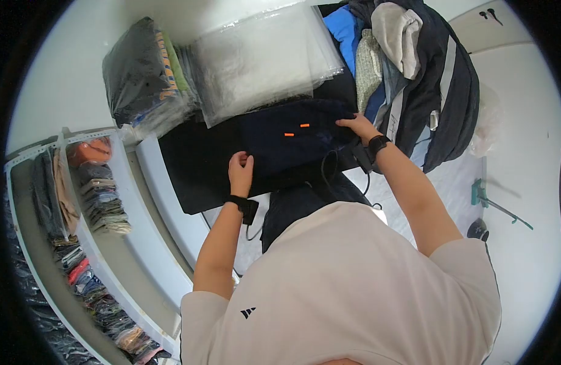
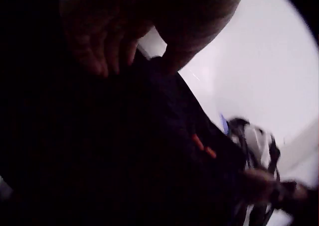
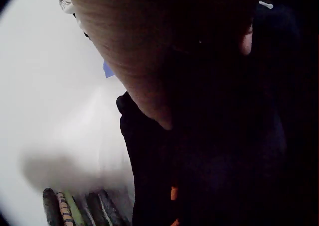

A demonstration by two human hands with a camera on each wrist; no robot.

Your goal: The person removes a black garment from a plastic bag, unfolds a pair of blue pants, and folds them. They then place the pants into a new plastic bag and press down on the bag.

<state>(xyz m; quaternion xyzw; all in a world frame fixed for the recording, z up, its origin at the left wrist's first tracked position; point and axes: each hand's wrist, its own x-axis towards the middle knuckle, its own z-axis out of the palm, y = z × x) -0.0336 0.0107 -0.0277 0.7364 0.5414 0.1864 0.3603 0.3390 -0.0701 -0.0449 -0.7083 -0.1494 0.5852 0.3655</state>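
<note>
A dark navy garment (image 1: 274, 143) lies flat on a black surface (image 1: 195, 164), with two small orange marks (image 1: 305, 125) on it. At its left end, my left hand (image 1: 241, 173) pinches the cloth with bent fingers and thumb; the left wrist view shows dark fabric (image 2: 159, 86) rising at the thumb. My right hand (image 1: 359, 126) grips the far right corner, thumb (image 3: 154, 109) over the cloth and most of its fingers lost in shadow.
Behind the garment lies a stack of clear plastic bags (image 1: 262, 61). Bagged clothes (image 1: 134, 73) stand at the back left, and a heap of loose clothes (image 1: 414, 73) is at the right. Shelves (image 1: 140, 243) of packed garments run along the left.
</note>
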